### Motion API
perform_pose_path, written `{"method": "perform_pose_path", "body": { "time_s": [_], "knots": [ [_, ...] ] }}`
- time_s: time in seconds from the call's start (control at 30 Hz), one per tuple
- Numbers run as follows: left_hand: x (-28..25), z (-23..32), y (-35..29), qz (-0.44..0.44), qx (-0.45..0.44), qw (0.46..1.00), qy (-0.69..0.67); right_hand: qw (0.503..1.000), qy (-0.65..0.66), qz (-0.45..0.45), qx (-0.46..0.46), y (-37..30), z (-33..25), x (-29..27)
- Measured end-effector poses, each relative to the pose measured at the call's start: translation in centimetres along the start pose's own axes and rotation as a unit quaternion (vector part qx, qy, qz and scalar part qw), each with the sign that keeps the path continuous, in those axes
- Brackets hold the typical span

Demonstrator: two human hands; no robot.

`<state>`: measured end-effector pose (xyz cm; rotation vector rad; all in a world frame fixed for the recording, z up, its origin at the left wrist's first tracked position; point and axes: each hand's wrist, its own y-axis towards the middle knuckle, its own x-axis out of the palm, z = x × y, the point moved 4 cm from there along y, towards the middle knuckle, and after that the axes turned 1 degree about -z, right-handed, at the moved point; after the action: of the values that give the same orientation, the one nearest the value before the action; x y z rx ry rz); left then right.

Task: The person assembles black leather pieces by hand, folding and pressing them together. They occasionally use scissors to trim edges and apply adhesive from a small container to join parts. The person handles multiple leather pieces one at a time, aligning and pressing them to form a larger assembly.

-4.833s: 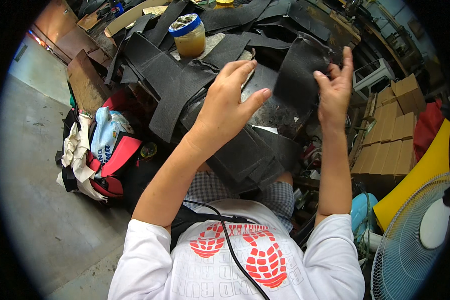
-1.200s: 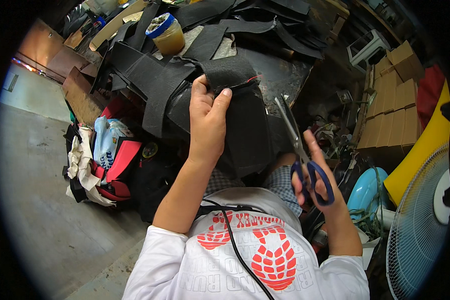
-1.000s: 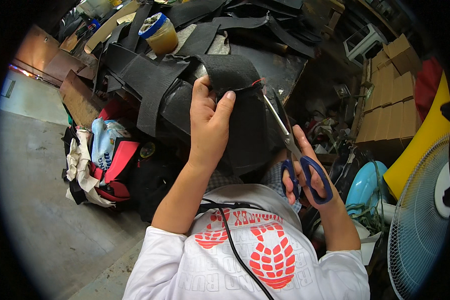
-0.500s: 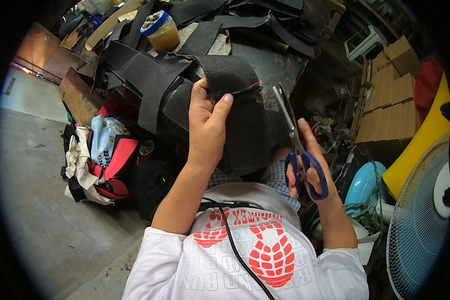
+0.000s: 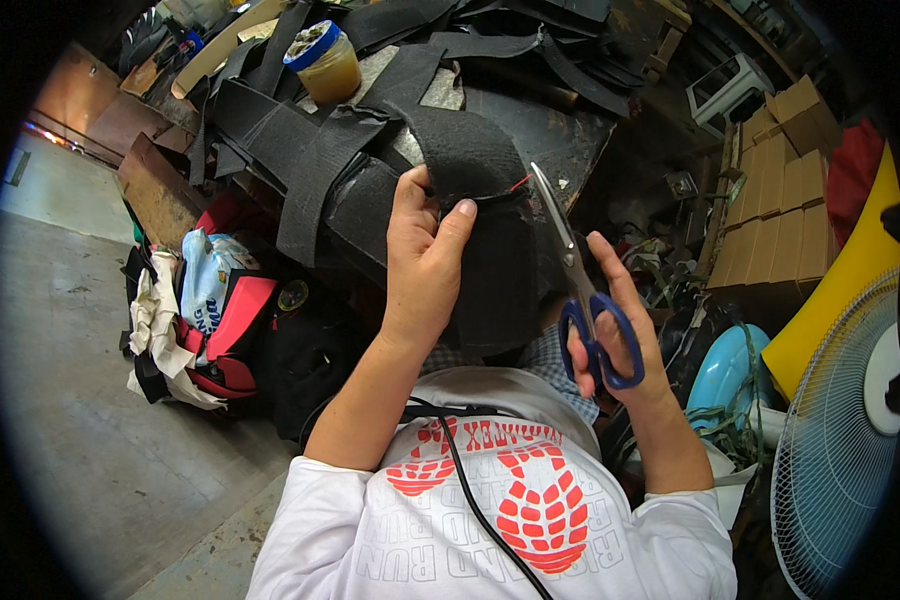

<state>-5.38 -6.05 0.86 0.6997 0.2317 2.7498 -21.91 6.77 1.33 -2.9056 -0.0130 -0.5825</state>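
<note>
My left hand [image 5: 427, 250] pinches the edge of a black ribbed strip [image 5: 465, 150], its thumb on top and fingers curled behind. A short red thread [image 5: 520, 183] sticks out from the strip's right edge. In my right hand [image 5: 625, 310] is a pair of scissors [image 5: 570, 260] with dark blue handles, its blades pointing up and away. The blades look closed together, and their tips are right beside the red thread; whether they touch it I cannot tell. Below the held edge, more black material [image 5: 495, 280] hangs down toward my lap.
Several black strips [image 5: 260, 130] overlap on the table ahead, around a blue-rimmed jar [image 5: 325, 65] of yellowish stuff. A bag with red and white cloth [image 5: 210, 320] stands at left. Stacked cardboard boxes [image 5: 780, 210], a light blue round object [image 5: 722, 365] and a fan [image 5: 835, 440] are at right.
The scissors have moved left and slightly up to the red thread, and their blades have come together. My left hand has shifted slightly right and down with the strip.
</note>
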Motion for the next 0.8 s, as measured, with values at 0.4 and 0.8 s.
{"method": "perform_pose_path", "body": {
  "time_s": [0.4, 0.8],
  "knots": [
    [-0.6, 0.8, -0.6, -0.026, -0.072, 0.991, -0.106, 0.659, -0.723, 0.178, -0.108, 13.5, -4.5, -4.3],
    [-0.6, 1.5, -1.7, -0.092, -0.129, 0.986, -0.041, 0.969, -0.043, 0.002, -0.242, 9.0, -4.0, 1.9]
  ]
}}
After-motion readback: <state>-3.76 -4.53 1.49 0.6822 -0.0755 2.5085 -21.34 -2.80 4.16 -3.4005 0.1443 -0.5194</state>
